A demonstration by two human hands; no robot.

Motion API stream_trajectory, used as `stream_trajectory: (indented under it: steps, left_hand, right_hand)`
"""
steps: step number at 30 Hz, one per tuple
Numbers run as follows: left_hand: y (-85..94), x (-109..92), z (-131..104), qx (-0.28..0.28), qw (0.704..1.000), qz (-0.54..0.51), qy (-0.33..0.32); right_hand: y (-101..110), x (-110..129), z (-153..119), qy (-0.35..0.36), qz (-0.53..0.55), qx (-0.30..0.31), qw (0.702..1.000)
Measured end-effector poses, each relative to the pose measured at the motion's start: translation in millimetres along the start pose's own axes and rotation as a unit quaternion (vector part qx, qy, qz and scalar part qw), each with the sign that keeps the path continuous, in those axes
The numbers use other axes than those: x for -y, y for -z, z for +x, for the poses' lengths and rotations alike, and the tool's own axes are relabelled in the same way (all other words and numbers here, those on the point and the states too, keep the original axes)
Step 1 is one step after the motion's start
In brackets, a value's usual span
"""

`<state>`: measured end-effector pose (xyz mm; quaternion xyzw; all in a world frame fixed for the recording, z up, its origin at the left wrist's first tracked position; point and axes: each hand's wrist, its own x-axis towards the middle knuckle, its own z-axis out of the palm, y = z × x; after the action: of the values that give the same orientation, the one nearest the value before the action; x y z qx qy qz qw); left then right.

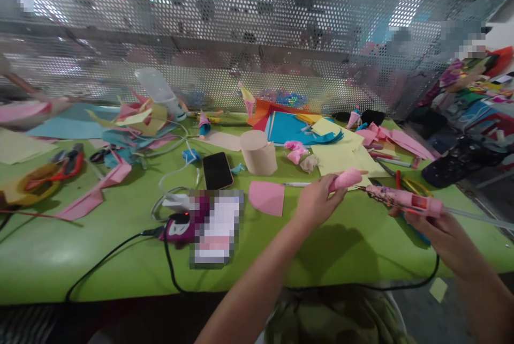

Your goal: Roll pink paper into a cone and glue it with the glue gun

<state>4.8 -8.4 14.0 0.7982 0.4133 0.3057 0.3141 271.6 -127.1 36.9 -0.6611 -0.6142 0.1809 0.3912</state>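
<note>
Closed around a small pink rolled piece (347, 178), my left hand (319, 199) is above the green table. My right hand (436, 226) grips a pink glue gun (405, 199) with a speckled front; its metal nozzle points left, just right of the pink piece. A glue stick sticks out of the gun's back. Left of my left hand lie a pink quarter-round paper (266, 198) and a white pen (295, 185). Beyond stands a pale pink paper cylinder (257, 154), with crumpled pink paper (295, 151) beside it.
A black phone (217, 171), a purple power strip (176, 229) with cables and a pixelated item lie at left centre. Orange-handled scissors (74, 164) and paper scraps are further left. Coloured sheets (281, 128) lie behind, below a perforated metal screen (241, 28). A dark bottle (450, 162) is at right.
</note>
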Motion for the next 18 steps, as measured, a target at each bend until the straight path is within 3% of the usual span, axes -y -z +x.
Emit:
stream_trajectory:
  steps: [3,11,18]
  left_hand:
    - [-0.3,0.0,0.3,0.000,1.000,0.002,0.002]
    - [-1.1,0.8,0.4,-0.001,1.000,0.012,-0.001]
    - [-1.0,-1.0,0.5,0.004,0.999,0.031,0.007]
  right_hand:
    - [-1.0,-4.8,-0.7,-0.022,0.025,0.041,0.999]
    - [-3.0,-16.0,-3.3,-0.078,0.044,0.035,0.995]
    - [-5.1,-8.9,-0.9,-0.065,0.044,0.043,0.996]
